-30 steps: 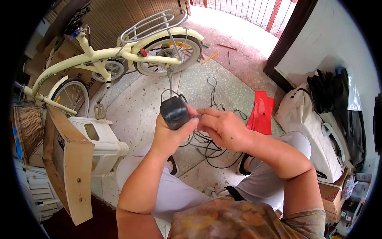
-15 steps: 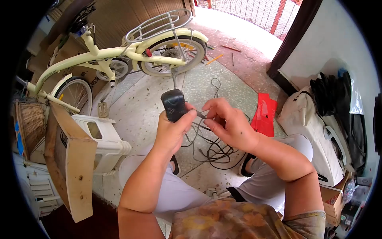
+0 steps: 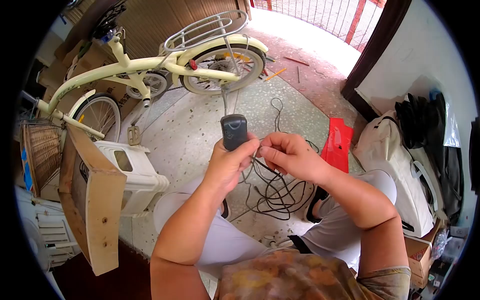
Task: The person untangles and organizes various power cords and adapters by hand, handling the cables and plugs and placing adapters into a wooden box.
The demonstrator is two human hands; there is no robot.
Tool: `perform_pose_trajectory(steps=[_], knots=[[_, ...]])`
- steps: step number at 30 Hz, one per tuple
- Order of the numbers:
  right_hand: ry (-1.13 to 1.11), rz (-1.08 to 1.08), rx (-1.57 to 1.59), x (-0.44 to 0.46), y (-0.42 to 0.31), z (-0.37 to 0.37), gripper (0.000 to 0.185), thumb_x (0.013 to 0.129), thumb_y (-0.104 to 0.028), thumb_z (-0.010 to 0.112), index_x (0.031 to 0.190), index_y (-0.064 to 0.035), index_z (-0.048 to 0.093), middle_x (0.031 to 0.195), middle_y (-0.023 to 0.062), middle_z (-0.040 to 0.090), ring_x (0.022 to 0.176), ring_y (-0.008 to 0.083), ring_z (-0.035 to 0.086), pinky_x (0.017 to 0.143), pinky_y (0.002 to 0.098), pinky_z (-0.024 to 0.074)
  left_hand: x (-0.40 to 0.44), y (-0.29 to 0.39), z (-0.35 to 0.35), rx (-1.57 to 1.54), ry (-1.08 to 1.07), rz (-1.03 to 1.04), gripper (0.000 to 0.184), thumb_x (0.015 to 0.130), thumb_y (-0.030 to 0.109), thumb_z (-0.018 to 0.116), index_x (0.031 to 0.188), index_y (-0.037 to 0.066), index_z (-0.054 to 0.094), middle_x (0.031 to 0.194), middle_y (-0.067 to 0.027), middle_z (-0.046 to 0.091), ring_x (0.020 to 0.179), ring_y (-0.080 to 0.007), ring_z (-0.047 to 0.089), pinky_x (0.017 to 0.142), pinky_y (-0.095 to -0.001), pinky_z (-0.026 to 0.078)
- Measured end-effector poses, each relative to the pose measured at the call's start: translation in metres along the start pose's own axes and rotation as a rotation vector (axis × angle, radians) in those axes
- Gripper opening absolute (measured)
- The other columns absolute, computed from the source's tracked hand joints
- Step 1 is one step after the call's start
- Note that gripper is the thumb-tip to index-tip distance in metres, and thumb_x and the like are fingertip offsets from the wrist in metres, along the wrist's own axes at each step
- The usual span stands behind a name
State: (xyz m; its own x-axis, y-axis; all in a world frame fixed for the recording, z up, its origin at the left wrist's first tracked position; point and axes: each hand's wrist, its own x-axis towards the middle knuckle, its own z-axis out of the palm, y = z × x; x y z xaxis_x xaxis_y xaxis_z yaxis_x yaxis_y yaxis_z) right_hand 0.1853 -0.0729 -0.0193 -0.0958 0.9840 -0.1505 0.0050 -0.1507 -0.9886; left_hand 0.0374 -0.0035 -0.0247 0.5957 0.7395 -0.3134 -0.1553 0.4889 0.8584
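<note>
My left hand (image 3: 227,164) is wrapped round a black power adapter (image 3: 234,132), a rounded case with faint markings on its face, standing up above the thumb. Close beside it, my right hand (image 3: 295,157) pinches a thin part of the cable at the left thumb and fingertips. The exact spot where the fingers meet is partly hidden. Below the hands, the dark cable (image 3: 277,200) lies in loose tangled loops on the floor between my feet, and one thin loop reaches up past the right hand.
A cream bicycle (image 3: 165,68) stands ahead on the left. Nearer are a white plastic stool (image 3: 142,172) and a wooden box (image 3: 104,220). A red plastic bag (image 3: 336,145) lies right of the cable. A white bag (image 3: 382,150) leans by the wall; coloured sticks (image 3: 296,61) lie near the doorway.
The adapter has turned more upright with its face towards me. My right hand's fingers have closed in and come nearer the left thumb. The view has shifted slightly.
</note>
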Motion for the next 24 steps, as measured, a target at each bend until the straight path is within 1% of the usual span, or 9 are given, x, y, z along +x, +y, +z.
perform_pose_trajectory(steps=[3, 7, 9, 10, 13, 14, 15, 20, 24], knots=[[-0.115, 0.045, 0.172, 0.003, 0.006, -0.004, 0.021, 0.088, -0.021, 0.044, 0.085, -0.0028, 0.053, 0.057, -0.0011, 0.046, 0.048, 0.0047, 0.038, 0.044, 0.018, 0.0307, 0.0, 0.002, 0.003, 0.007, -0.005, 0.01, 0.014, 0.073, 0.012, 0.063, 0.082, 0.005, 0.055, 0.062, 0.002, 0.048, 0.047, -0.0038, 0.034, 0.042, -0.017, 0.024], [-0.132, 0.068, 0.316, 0.005, 0.009, -0.009, 0.023, 0.089, -0.023, 0.042, 0.085, -0.0032, 0.053, 0.059, -0.0001, 0.047, 0.049, 0.0055, 0.038, 0.045, 0.0173, 0.0303, 0.002, 0.001, -0.003, -0.02, -0.01, -0.004, 0.017, 0.073, 0.013, 0.063, 0.085, 0.004, 0.055, 0.063, 0.0012, 0.049, 0.048, -0.0039, 0.036, 0.042, -0.0168, 0.025], [-0.085, 0.072, 0.445, 0.007, 0.011, -0.015, 0.023, 0.088, -0.023, 0.043, 0.085, -0.0042, 0.055, 0.062, 0.0007, 0.05, 0.051, 0.0071, 0.041, 0.048, 0.0187, 0.0329, 0.005, 0.002, -0.008, 0.016, -0.052, 0.033, 0.023, 0.079, 0.021, 0.057, 0.092, 0.003, 0.051, 0.067, -0.0002, 0.049, 0.05, -0.0056, 0.039, 0.043, -0.0179, 0.028], [-0.091, 0.094, 0.474, 0.008, 0.013, -0.019, 0.023, 0.088, -0.023, 0.042, 0.086, -0.0046, 0.055, 0.066, 0.0005, 0.052, 0.055, 0.008, 0.044, 0.053, 0.0191, 0.0345, 0.005, 0.003, -0.01, 0.016, -0.054, 0.033, 0.023, 0.079, 0.021, 0.057, 0.092, 0.003, 0.051, 0.067, -0.0002, 0.049, 0.05, -0.0056, 0.039, 0.043, -0.0179, 0.028], [-0.027, 0.069, 0.582, 0.01, 0.016, -0.023, 0.022, 0.088, -0.022, 0.042, 0.087, -0.0045, 0.055, 0.069, 0.0007, 0.053, 0.06, 0.0091, 0.046, 0.058, 0.021, 0.0371, 0.008, 0.005, -0.014, -0.06, -0.092, 0.027, 0.028, 0.082, 0.028, 0.053, 0.093, 0.002, 0.051, 0.068, 0.0, 0.048, 0.051, -0.0068, 0.039, 0.044, -0.0195, 0.028], [-0.041, 0.045, 0.616, 0.011, 0.019, -0.026, 0.022, 0.088, -0.023, 0.042, 0.088, -0.0046, 0.055, 0.075, 0.0014, 0.056, 0.067, 0.0106, 0.049, 0.065, 0.0233, 0.0389, 0.008, 0.006, -0.015, -0.052, -0.097, 0.037, 0.029, 0.082, 0.029, 0.051, 0.093, 0.002, 0.051, 0.069, -0.0004, 0.048, 0.052, -0.0071, 0.04, 0.044, -0.0196, 0.029], [-0.037, 0.046, 0.614, 0.012, 0.021, -0.029, 0.022, 0.088, -0.023, 0.042, 0.088, -0.0046, 0.055, 0.075, 0.0014, 0.056, 0.067, 0.0106, 0.049, 0.065, 0.0233, 0.0389, 0.008, 0.005, -0.016, -0.045, -0.101, 0.046, 0.03, 0.083, 0.03, 0.049, 0.093, 0.002, 0.051, 0.07, -0.0009, 0.049, 0.053, -0.0073, 0.041, 0.045, -0.0196, 0.029], [-0.024, -0.015, 0.732, 0.013, 0.022, -0.036, 0.024, 0.086, -0.025, 0.047, 0.09, -0.0042, 0.056, 0.086, 0.0041, 0.057, 0.083, 0.0144, 0.053, 0.077, 0.0272, 0.0396, 0.008, 0.008, -0.014, -0.07, -0.084, 0.06, 0.025, 0.081, 0.025, 0.054, 0.09, 0.002, 0.055, 0.071, -0.0002, 0.053, 0.054, -0.0066, 0.044, 0.046, -0.0194, 0.031], [-0.046, -0.041, 0.771, 0.013, 0.022, -0.039, 0.02, 0.084, -0.023, 0.05, 0.09, -0.0044, 0.056, 0.091, 0.0055, 0.056, 0.088, 0.0161, 0.053, 0.083, 0.0311, 0.0386, 0.009, 0.007, -0.016, -0.029, -0.146, 0.069, 0.024, 0.081, 0.025, 0.054, 0.09, 0.003, 0.056, 0.074, -0.0014, 0.055, 0.06, -0.0071, 0.047, 0.05, -0.0193, 0.033]])
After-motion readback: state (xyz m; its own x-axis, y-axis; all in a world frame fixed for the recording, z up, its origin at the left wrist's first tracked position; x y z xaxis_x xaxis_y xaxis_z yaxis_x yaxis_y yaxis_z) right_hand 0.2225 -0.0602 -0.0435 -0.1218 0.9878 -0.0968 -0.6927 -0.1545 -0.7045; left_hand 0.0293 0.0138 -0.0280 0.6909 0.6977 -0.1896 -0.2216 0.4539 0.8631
